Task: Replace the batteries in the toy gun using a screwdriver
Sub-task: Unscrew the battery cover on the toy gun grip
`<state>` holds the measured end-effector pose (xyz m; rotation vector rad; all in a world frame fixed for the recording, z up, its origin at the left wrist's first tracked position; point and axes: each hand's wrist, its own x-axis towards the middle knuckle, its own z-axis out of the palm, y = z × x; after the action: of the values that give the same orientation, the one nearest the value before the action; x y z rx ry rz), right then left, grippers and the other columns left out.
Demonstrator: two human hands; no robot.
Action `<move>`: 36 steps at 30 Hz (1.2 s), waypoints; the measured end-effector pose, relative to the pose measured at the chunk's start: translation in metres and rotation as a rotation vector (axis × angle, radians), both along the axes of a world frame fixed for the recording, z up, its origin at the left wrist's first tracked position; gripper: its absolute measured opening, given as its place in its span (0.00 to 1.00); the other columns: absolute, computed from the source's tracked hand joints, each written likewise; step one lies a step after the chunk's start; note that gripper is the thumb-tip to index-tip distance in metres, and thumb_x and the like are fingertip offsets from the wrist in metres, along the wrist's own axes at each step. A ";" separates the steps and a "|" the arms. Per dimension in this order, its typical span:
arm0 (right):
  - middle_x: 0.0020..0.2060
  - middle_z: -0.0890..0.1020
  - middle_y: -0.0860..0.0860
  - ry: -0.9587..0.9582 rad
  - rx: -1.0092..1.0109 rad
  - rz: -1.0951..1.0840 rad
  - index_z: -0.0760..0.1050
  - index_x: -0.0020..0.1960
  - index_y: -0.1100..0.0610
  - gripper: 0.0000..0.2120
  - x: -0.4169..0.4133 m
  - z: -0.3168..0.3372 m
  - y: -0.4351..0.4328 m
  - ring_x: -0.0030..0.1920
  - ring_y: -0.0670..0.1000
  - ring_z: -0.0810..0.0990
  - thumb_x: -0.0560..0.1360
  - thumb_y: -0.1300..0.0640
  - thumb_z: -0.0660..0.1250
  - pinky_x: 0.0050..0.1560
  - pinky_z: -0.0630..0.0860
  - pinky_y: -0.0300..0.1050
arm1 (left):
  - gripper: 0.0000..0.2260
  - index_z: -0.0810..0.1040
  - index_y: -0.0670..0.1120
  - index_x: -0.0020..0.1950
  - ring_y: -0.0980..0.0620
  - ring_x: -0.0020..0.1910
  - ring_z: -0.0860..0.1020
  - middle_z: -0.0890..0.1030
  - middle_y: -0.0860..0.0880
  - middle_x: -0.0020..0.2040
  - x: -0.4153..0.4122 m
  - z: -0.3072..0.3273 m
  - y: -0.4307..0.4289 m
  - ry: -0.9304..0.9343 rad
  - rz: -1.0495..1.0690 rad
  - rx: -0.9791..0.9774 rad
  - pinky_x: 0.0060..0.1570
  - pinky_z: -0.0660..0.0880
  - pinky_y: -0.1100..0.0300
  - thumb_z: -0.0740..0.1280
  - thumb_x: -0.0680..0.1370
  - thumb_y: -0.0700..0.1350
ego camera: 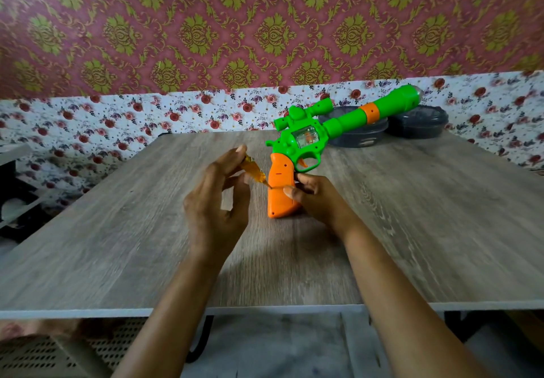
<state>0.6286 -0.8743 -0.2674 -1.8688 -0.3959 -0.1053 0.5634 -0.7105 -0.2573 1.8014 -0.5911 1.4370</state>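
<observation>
At the table's (117,245) middle the toy gun (312,139) stands butt-down, barrel slanting far-right, its grip pinched by the right hand (318,201) while the left hand (217,201), just left, holds the screwdriver (254,173) tip against the grip.

wall: maroon-gold damask wallpaper (265,24) above floral band (147,115) | furniture: grey wood-grain table (117,245) | floor: grey, perforated mat (44,354) lower left

My left hand (216,209) & right hand (316,201): both bare, no gloves, rings or watch; forearms bare too, no sleeves in view.
</observation>
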 end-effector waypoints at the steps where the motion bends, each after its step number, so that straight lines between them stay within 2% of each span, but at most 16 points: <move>1: 0.57 0.80 0.59 0.000 -0.001 0.000 0.74 0.62 0.62 0.15 0.000 0.000 0.000 0.53 0.47 0.75 0.76 0.65 0.63 0.54 0.69 0.38 | 0.14 0.74 0.39 0.62 0.58 0.53 0.79 0.79 0.48 0.56 0.000 0.000 0.001 -0.015 0.014 -0.001 0.49 0.79 0.65 0.65 0.76 0.35; 4: 0.57 0.79 0.59 0.015 0.017 0.003 0.74 0.62 0.62 0.15 0.000 -0.001 0.001 0.53 0.47 0.75 0.76 0.65 0.63 0.52 0.71 0.37 | 0.11 0.74 0.43 0.58 0.58 0.49 0.79 0.80 0.51 0.54 0.000 0.000 0.002 -0.048 0.024 -0.022 0.44 0.78 0.67 0.66 0.76 0.36; 7: 0.56 0.79 0.60 0.026 0.036 0.010 0.74 0.62 0.61 0.14 -0.001 -0.001 0.000 0.52 0.47 0.75 0.76 0.65 0.62 0.45 0.73 0.33 | 0.08 0.72 0.44 0.52 0.57 0.43 0.79 0.77 0.49 0.51 0.000 0.001 0.002 -0.068 0.003 -0.017 0.40 0.76 0.69 0.68 0.75 0.37; 10: 0.56 0.80 0.60 0.023 0.035 0.006 0.74 0.61 0.62 0.14 -0.001 -0.001 0.000 0.52 0.47 0.75 0.76 0.65 0.62 0.53 0.71 0.39 | 0.09 0.71 0.45 0.49 0.56 0.40 0.78 0.78 0.50 0.48 -0.001 0.002 0.001 -0.069 -0.021 -0.042 0.36 0.76 0.65 0.69 0.74 0.38; 13: 0.57 0.80 0.61 0.027 0.028 0.013 0.74 0.61 0.63 0.14 -0.001 0.000 0.000 0.52 0.48 0.76 0.76 0.66 0.62 0.56 0.71 0.43 | 0.09 0.70 0.46 0.47 0.59 0.36 0.76 0.77 0.49 0.41 -0.001 0.001 0.002 -0.034 -0.021 -0.071 0.33 0.74 0.64 0.71 0.74 0.42; 15: 0.56 0.80 0.61 0.036 0.034 0.023 0.74 0.61 0.62 0.14 -0.001 0.000 0.000 0.52 0.49 0.76 0.76 0.66 0.62 0.54 0.73 0.42 | 0.09 0.72 0.46 0.48 0.65 0.37 0.75 0.76 0.48 0.41 -0.001 0.000 0.002 -0.011 0.004 -0.050 0.35 0.72 0.70 0.70 0.74 0.45; 17: 0.56 0.80 0.60 0.037 0.045 0.029 0.74 0.61 0.61 0.14 -0.001 0.000 0.001 0.52 0.48 0.76 0.76 0.65 0.62 0.49 0.74 0.38 | 0.07 0.74 0.47 0.49 0.66 0.40 0.75 0.75 0.50 0.44 0.000 0.000 0.002 -0.004 -0.002 -0.034 0.38 0.72 0.73 0.70 0.74 0.45; 21: 0.57 0.80 0.59 0.037 0.006 0.003 0.74 0.62 0.60 0.14 -0.002 0.001 0.000 0.52 0.48 0.76 0.76 0.64 0.62 0.54 0.72 0.41 | 0.10 0.75 0.46 0.58 0.53 0.42 0.81 0.78 0.46 0.51 -0.001 0.001 0.001 0.005 -0.090 -0.003 0.40 0.77 0.68 0.66 0.76 0.41; 25: 0.56 0.80 0.58 0.033 0.000 0.002 0.74 0.62 0.60 0.14 -0.003 0.002 0.000 0.52 0.47 0.75 0.76 0.63 0.63 0.52 0.71 0.39 | 0.11 0.75 0.45 0.60 0.57 0.40 0.83 0.82 0.47 0.49 -0.002 0.000 0.000 0.018 -0.079 -0.020 0.37 0.81 0.60 0.65 0.78 0.44; 28: 0.56 0.80 0.58 0.034 0.005 0.005 0.74 0.61 0.59 0.14 -0.002 0.001 0.000 0.52 0.47 0.76 0.76 0.64 0.63 0.52 0.71 0.40 | 0.10 0.74 0.47 0.54 0.58 0.36 0.82 0.81 0.50 0.44 -0.002 0.001 0.001 0.025 -0.092 -0.068 0.32 0.79 0.59 0.69 0.75 0.47; 31: 0.56 0.80 0.59 0.024 -0.010 0.007 0.75 0.61 0.60 0.13 0.000 0.000 0.000 0.51 0.49 0.77 0.76 0.64 0.63 0.54 0.73 0.43 | 0.12 0.70 0.47 0.45 0.58 0.33 0.78 0.75 0.56 0.38 -0.002 0.001 0.001 0.016 -0.080 -0.087 0.29 0.76 0.57 0.72 0.72 0.49; 34: 0.56 0.80 0.59 0.020 -0.023 0.014 0.75 0.61 0.61 0.14 0.001 -0.001 -0.001 0.53 0.51 0.78 0.76 0.63 0.62 0.55 0.73 0.43 | 0.12 0.67 0.48 0.41 0.55 0.31 0.74 0.74 0.53 0.40 -0.001 0.003 0.001 0.011 -0.076 -0.080 0.29 0.73 0.60 0.72 0.71 0.46; 36: 0.56 0.80 0.59 0.024 -0.018 0.015 0.74 0.61 0.62 0.14 0.001 -0.001 -0.001 0.53 0.51 0.78 0.76 0.64 0.62 0.54 0.73 0.44 | 0.12 0.67 0.51 0.43 0.56 0.31 0.74 0.75 0.52 0.41 -0.002 0.003 -0.001 0.022 -0.088 -0.085 0.30 0.73 0.63 0.71 0.72 0.44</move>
<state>0.6299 -0.8750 -0.2680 -1.8830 -0.3957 -0.0691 0.5617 -0.7115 -0.2539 1.7019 -0.5826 1.3619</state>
